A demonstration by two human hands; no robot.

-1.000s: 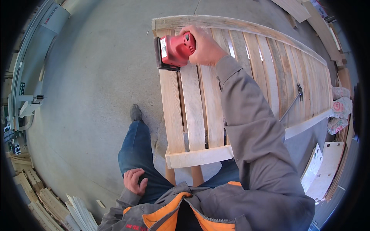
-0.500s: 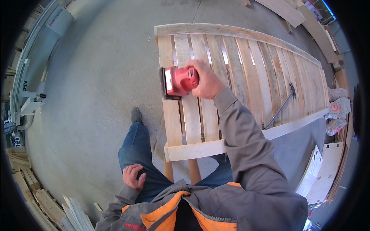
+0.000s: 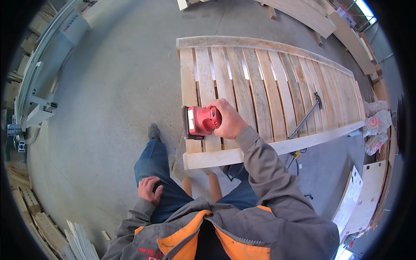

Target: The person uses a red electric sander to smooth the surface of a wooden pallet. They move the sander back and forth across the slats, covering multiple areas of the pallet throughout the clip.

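My right hand (image 3: 228,119) grips a red power sander (image 3: 199,121) that rests flat on the near left slats of a long slatted wooden panel (image 3: 277,86). The panel lies raised in front of me, its near rail (image 3: 281,147) just below the sander. My left hand (image 3: 148,190) rests on my left thigh, fingers curled on the blue trouser leg, holding nothing. A hammer (image 3: 307,115) lies on the slats to the right of the sander.
Grey concrete floor (image 3: 108,99) spreads to the left. Stacked wooden boards (image 3: 47,229) lie at the lower left, a machine frame (image 3: 39,99) at the far left. Filled sacks (image 3: 376,125) and flat sheets (image 3: 359,203) sit to the right. More planks (image 3: 312,13) lie beyond the panel.
The sander and my right hand have slid along the left slats from the far end toward the near rail. My left hand has stayed on my thigh.
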